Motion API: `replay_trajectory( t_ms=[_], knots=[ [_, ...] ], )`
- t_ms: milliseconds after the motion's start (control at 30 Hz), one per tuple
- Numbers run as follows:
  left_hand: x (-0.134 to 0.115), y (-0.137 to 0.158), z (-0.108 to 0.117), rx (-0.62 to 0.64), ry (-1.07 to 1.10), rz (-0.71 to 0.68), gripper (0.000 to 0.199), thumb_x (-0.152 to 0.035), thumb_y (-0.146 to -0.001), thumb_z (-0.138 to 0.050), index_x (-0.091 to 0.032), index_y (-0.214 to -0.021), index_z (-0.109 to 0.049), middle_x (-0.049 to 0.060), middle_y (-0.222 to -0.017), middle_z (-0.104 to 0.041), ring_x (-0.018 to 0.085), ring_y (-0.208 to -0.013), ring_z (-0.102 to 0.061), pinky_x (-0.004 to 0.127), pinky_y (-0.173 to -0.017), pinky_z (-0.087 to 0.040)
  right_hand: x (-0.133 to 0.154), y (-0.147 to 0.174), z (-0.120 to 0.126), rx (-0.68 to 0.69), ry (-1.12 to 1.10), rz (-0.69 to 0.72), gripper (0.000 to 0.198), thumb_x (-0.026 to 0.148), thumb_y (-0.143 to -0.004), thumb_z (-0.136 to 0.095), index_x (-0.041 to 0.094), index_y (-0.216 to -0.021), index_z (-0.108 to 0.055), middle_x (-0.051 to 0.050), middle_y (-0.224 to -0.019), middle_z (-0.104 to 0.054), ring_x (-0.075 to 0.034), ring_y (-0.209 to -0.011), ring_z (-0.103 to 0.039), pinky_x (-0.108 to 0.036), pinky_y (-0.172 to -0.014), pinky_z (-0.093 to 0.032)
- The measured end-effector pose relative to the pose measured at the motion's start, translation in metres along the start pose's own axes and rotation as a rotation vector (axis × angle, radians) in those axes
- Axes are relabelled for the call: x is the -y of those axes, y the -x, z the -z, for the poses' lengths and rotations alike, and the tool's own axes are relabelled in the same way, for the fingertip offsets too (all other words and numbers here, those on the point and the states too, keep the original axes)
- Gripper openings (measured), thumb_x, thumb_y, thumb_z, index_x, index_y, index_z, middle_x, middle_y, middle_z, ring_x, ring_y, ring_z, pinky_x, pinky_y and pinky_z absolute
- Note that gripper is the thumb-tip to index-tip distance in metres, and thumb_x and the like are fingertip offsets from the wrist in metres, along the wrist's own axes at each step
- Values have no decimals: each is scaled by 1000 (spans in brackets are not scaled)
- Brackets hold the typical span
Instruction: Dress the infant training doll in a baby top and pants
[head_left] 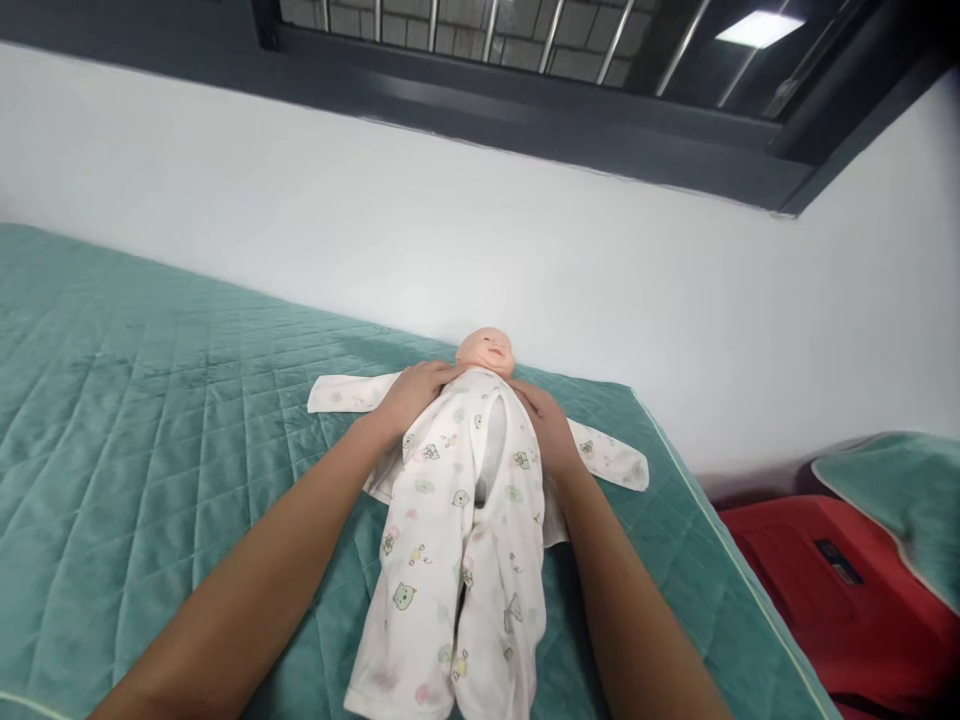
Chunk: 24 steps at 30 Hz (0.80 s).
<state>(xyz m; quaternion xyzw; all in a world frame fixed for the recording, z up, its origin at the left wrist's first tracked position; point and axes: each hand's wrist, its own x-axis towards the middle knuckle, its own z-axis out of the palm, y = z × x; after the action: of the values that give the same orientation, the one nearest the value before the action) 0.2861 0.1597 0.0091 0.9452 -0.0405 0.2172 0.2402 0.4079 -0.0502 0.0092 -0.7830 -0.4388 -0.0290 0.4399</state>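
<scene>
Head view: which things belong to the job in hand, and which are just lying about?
In the job:
doll
patterned trousers, covering most of it
long-sleeved top
left hand and right hand, at the trousers' upper end

Just around:
green quilted cover, beneath
red plastic item
barred window

Doll (484, 350) — face-up, under patterned clothes (429, 520)

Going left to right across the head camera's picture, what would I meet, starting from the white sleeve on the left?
White printed cloth sleeve, the person's left hand, round pinkish plastic doll's head, the person's right hand, second white printed cloth sleeve, red plastic object.
</scene>
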Motion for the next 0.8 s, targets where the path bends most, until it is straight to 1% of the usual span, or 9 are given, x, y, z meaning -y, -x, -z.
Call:
replay_trajectory(
  t_ms=[100,167,233,367,467,533,600,700,800],
  knots=[
    [2,5,-1,-38,-13,18,46,-25,-90,-51,-29,-136,-57,6,-133,-62,26,-123,-54,44,-106,-40,-2,15,1,-22,3,13,38,38,-95,-45,31,-126,-66,-1,-133,-64,-26,-128,-53,-47,-112,-35],
    [5,10,-2,-45,-32,26,46,-24,-91,-49,-28,-136,-56,6,-134,-62,25,-126,-51,45,-109,-38,-6,25,0,-52,0,19,38,37,-95,-45,31,-128,-64,0,-137,-61,-25,-135,-47,-49,-115,-32],
    [7,17,-4,-59,-56,36,46,-24,-92,-48,-26,-138,-54,7,-137,-60,25,-129,-49,46,-111,-37,-9,34,0,-96,-2,15,38,35,-96,-44,29,-127,-64,-2,-138,-60,-25,-137,-45,-49,-116,-31],
    [13,33,-6,-90,-118,44,47,-22,-95,-43,-17,-141,-50,11,-145,-52,25,-137,-41,46,-116,-32,-6,48,0,-230,48,-29,34,28,-94,-44,23,-116,-69,-7,-128,-66,-24,-123,-57,-45,-108,-41],
    [13,45,-7,-82,-147,47,50,-20,-94,-42,-15,-144,-46,11,-151,-45,25,-145,-30,46,-119,-29,2,52,2,-281,121,-55,32,24,-90,-43,21,-107,-70,-8,-117,-70,-24,-112,-61,-44,-101,-45],
    [11,52,-7,-75,-159,52,53,-18,-93,-44,-15,-146,-42,11,-154,-41,26,-148,-22,47,-120,-28,6,52,3,-269,148,-91,30,24,-89,-45,22,-105,-70,-7,-111,-71,-24,-107,-63,-43,-97,-47],
    [8,57,-7,-65,-167,52,54,-17,-92,-46,-15,-147,-41,12,-155,-39,26,-149,-18,48,-120,-27,7,52,5,-245,140,-143,27,27,-88,-48,21,-103,-69,-7,-108,-72,-23,-101,-64,-41,-92,-49],
    [7,60,-5,-55,-166,46,54,-16,-92,-47,-14,-146,-42,13,-154,-39,28,-149,-16,49,-119,-29,6,51,8,-184,119,-230,26,30,-85,-52,21,-102,-69,-8,-104,-73,-23,-93,-66,-39,-86,-50],
    [4,60,-1,-64,-170,31,51,-16,-91,-49,-13,-142,-46,14,-150,-42,29,-147,-18,49,-118,-29,4,51,12,-74,121,-340,28,27,-82,-53,21,-103,-70,-7,-98,-75,-23,-89,-68,-37,-83,-49]
  ],
)
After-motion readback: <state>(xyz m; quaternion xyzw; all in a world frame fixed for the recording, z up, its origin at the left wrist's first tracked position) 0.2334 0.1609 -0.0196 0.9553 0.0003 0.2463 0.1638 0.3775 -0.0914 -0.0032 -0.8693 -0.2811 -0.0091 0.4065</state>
